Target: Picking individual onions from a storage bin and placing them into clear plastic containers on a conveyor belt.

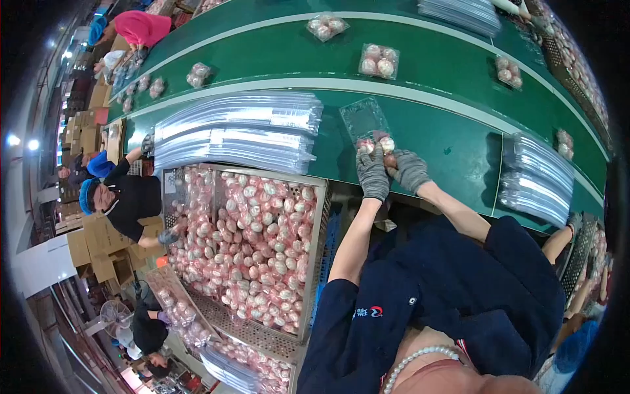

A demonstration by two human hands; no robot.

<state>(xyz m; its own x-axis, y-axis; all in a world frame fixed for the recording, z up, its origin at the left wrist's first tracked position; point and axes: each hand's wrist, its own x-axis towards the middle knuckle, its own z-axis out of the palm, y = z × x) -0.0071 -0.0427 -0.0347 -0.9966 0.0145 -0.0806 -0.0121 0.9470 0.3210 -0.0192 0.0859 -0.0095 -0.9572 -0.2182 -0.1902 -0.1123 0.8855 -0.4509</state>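
A clear plastic clamshell pack [364,118] lies on the green work surface with its lid folded open, away from me. Several film-wrapped, egg-shaped items [387,144] sit in its near half. My left hand [372,175], in a grey knit glove, presses its fingers on the wrapped items at the pack's near left. My right hand [409,170], gloved alike, has its fingers around a browner wrapped item [390,161] at the near right corner. The fingers partly hide the pack's near edge.
Left of me stands a perforated metal bin [322,212] of wrapped items. Stacked clear clamshells [236,128] lie beyond it, with another stack [536,177] to my right. Filled packs [379,61] rest on the green conveyor belt [295,61]. A co-worker [133,202] reaches into the bin.
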